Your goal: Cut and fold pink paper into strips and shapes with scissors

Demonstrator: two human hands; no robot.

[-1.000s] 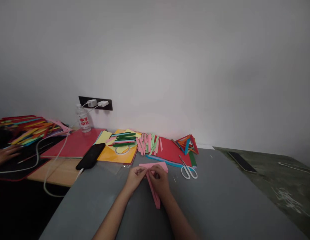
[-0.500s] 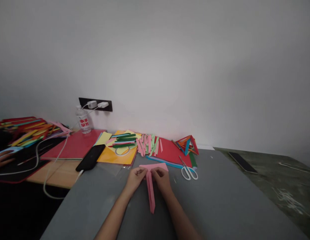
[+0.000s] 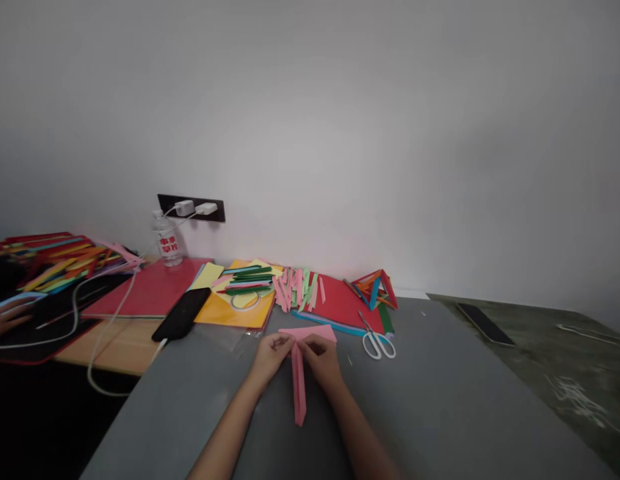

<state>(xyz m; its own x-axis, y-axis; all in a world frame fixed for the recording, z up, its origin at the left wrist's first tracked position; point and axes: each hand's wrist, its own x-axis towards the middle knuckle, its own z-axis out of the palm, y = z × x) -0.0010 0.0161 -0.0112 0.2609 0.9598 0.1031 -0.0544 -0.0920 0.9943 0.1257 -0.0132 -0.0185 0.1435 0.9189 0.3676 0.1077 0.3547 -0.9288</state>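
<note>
I see my left hand (image 3: 271,357) and right hand (image 3: 321,360) each pinching the far end of a long, narrow folded pink paper strip (image 3: 299,390), which lies on the grey counter (image 3: 440,400) pointing back at me. I judge its lengthwise fold done and the far tip unfinished. White-handled scissors (image 3: 377,344) lie idle just to the right.

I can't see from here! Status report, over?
Left hand, right hand: both pinching pink strip at its far end. Strip runs back over table. Scissors to the right, apart.
</note>
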